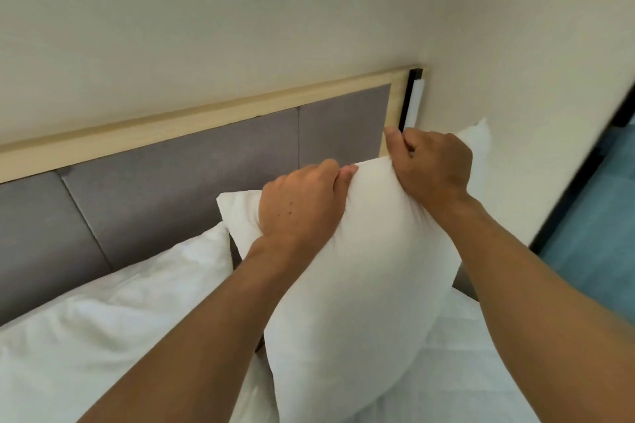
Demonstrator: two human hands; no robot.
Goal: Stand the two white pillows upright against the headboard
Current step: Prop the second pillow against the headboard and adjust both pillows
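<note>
While both hands pinch its top edge, the right pillow (354,285) stands on the bed (481,371) near the headboard (192,161). The left hand (302,206) and the right hand (433,165) are closed on the fabric. The other pillow (113,312) leans at the left. I would push the bottom back first, then release slowly.

Bedroom: bed (481,371) in white linen, grey padded headboard (192,182) with pale wood frame, cream walls (206,27).
</note>
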